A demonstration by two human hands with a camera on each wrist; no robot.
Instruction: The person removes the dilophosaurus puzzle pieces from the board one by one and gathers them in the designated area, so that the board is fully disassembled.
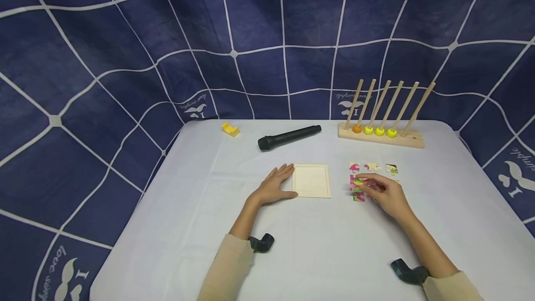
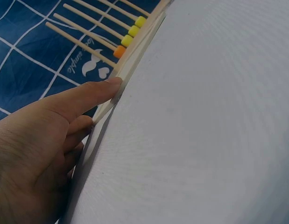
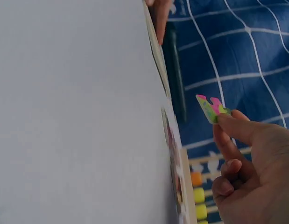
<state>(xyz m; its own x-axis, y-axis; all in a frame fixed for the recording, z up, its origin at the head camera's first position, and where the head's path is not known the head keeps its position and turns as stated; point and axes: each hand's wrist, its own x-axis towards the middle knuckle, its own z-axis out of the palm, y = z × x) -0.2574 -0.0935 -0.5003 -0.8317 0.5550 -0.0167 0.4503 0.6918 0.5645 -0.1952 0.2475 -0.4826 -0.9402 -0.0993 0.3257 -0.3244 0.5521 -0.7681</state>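
My right hand (image 1: 386, 196) pinches a puzzle piece (image 3: 210, 109) between thumb and index finger, lifted above the table. The piece is pink and green. Beneath and around this hand lie several other puzzle pieces (image 1: 373, 166), some hidden by it. A square pale wooden puzzle frame (image 1: 311, 195) lies flat in the middle, with no pieces inside. At its left side rests my left hand (image 1: 273, 187), fingers extended and spread. Its thumb touches the near left corner and its fingertips reach the far left corner. In the left wrist view, the thumb (image 2: 100, 92) lies against the frame's edge.
Behind the frame lies a black microphone (image 1: 290, 138). A wooden peg stand (image 1: 380, 140) with upright rods and orange and yellow beads stands at the back right. A small yellow block (image 1: 230, 129) sits at the back left. White cloth covers the table (image 1: 326, 250); a blue curtain hangs behind.
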